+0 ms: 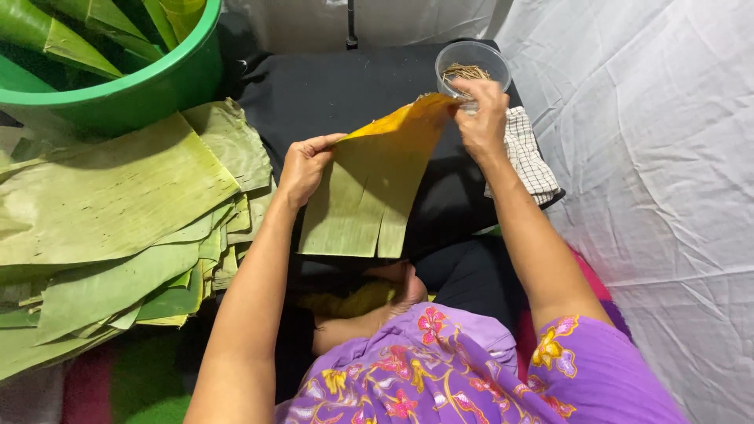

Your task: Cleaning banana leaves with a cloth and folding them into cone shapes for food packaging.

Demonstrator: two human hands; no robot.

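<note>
From the head camera, the person sits cross-legged on the floor and holds one banana leaf piece (369,184) up in front of the body, over a black cloth (330,86). The left hand (302,165) pinches the leaf's upper left edge between thumb and fingers; the right hand (481,118) is closed on the upper right corner, just in front of a clear cup. Both hands are clamped on the same leaf, well apart, stretching its top edge on a slant. The leaf hangs flat and unfolded, with a yellowed top and a couple of splits running up from its lower edge.

As a judgement: this piece looks barely begun, since it is neither rolled nor pinned. A large stack of flat leaf pieces (110,220) lies to the left, touching the black cloth's edge, so much appears left to do. Some work seems done already: the green basin (169,78) at the upper left holds several leaves rolled into cones (55,35).

The clear plastic cup (471,67) holds a small bundle of thin brown sticks (465,73); how many, I cannot tell. A checked cloth (528,153) lies beside it on the right. White sheeting (652,157) covers the floor there.
</note>
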